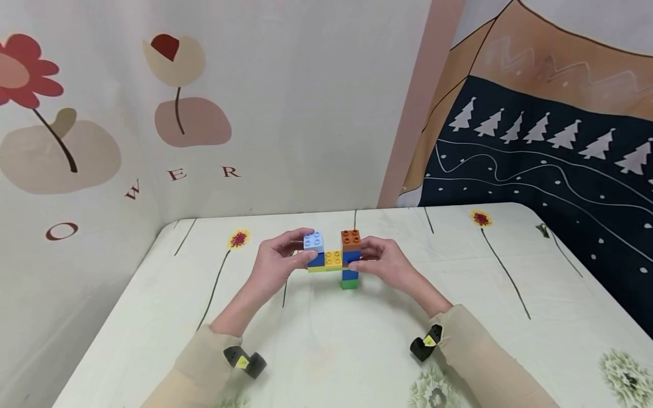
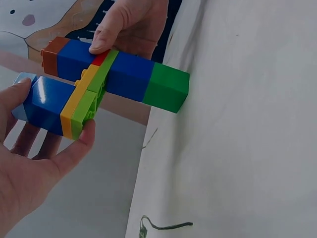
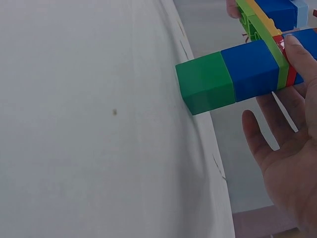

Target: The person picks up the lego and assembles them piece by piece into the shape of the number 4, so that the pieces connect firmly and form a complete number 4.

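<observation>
Both hands hold one joined model of toy building blocks. Its taller column has a green block (image 1: 349, 284) at the bottom, then blue (image 2: 130, 75), a long lime plate (image 2: 100, 82), a thin red plate (image 3: 291, 77), another blue block and a brown block (image 1: 350, 239) on top. On the plate's other end are a yellow plate (image 1: 334, 259), a blue block (image 2: 48, 104) and a light blue block (image 1: 313, 242). My left hand (image 1: 272, 262) grips that shorter stack, thumb at the light blue block. My right hand (image 1: 386, 263) pinches the taller column around its upper blue block and red plate.
A white cloth with printed flowers covers the table (image 1: 326, 351). Behind stands a pale printed curtain (image 1: 306, 113), with a dark tree-patterned cloth (image 1: 510, 164) at the right. Black wrist cameras (image 1: 253, 365) sit at both sleeves.
</observation>
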The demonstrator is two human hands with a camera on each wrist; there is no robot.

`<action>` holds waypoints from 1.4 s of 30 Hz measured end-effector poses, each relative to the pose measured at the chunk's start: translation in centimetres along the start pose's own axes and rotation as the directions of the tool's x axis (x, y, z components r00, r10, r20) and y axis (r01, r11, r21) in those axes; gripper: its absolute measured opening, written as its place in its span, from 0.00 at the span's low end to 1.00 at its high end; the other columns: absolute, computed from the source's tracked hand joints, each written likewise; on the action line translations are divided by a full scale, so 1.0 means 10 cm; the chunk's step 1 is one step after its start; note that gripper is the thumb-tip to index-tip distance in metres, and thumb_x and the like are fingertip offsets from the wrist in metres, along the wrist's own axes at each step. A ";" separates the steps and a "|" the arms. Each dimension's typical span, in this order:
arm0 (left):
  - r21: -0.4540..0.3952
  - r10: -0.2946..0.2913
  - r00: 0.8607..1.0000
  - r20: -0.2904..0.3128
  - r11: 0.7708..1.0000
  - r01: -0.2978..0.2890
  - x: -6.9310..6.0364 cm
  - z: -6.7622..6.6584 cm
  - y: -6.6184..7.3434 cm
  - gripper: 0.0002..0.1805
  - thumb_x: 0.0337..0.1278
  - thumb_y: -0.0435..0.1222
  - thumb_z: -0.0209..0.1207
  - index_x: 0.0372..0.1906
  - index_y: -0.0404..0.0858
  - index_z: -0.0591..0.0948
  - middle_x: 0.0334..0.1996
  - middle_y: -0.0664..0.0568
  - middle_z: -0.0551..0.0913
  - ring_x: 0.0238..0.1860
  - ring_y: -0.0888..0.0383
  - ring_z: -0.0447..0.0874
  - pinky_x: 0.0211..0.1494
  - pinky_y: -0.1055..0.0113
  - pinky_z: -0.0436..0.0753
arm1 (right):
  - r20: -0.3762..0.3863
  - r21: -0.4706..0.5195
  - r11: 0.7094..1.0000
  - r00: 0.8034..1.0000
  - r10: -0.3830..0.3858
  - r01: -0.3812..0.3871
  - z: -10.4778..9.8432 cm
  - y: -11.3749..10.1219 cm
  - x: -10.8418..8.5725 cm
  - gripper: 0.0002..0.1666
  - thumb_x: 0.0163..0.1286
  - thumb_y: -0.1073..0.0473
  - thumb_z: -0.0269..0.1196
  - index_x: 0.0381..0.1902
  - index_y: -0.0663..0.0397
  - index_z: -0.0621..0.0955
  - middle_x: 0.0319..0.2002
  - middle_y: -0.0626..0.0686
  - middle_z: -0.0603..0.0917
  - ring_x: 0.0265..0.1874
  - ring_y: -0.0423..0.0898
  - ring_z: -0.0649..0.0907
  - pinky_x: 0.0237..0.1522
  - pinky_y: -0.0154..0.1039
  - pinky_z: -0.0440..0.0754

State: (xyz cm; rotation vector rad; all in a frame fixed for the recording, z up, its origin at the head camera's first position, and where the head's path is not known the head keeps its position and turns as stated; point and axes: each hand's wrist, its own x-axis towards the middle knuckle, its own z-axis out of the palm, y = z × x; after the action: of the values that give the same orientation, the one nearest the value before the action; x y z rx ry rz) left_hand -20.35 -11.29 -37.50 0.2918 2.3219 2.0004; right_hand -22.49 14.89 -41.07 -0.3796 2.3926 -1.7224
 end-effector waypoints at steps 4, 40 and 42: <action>0.015 0.047 0.999 0.013 0.999 -0.047 0.00 -0.01 0.01 0.25 0.62 0.28 0.69 0.64 0.38 0.82 0.58 0.43 0.80 0.56 0.46 0.80 0.46 0.65 0.88 | 0.006 0.001 1.000 1.000 -0.012 0.012 0.00 0.00 0.00 0.24 0.66 0.59 0.73 0.57 0.60 0.82 0.52 0.58 0.88 0.52 0.53 0.86 0.54 0.46 0.85; -0.031 0.005 1.000 0.017 1.000 -0.004 0.18 0.07 -0.13 0.32 0.66 0.29 0.66 0.73 0.42 0.74 0.62 0.41 0.77 0.60 0.45 0.82 0.50 0.59 0.87 | -0.120 0.000 1.000 0.993 0.015 -0.016 -0.04 0.04 0.03 0.31 0.70 0.53 0.71 0.67 0.60 0.79 0.54 0.59 0.86 0.54 0.55 0.85 0.57 0.48 0.83; -0.047 -0.015 1.000 0.007 0.999 0.015 0.21 0.10 -0.14 0.30 0.67 0.30 0.65 0.72 0.41 0.74 0.61 0.41 0.78 0.60 0.45 0.83 0.48 0.57 0.88 | -0.140 0.013 1.000 0.990 0.026 -0.024 -0.03 0.04 0.04 0.32 0.70 0.53 0.70 0.68 0.60 0.77 0.54 0.60 0.86 0.53 0.54 0.85 0.55 0.47 0.84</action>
State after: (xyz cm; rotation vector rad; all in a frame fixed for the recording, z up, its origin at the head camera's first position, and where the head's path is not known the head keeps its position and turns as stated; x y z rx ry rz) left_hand -22.42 -10.13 -38.89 0.2770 2.2630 2.0409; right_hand -22.98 15.18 -41.32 -0.2330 2.4708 -1.8065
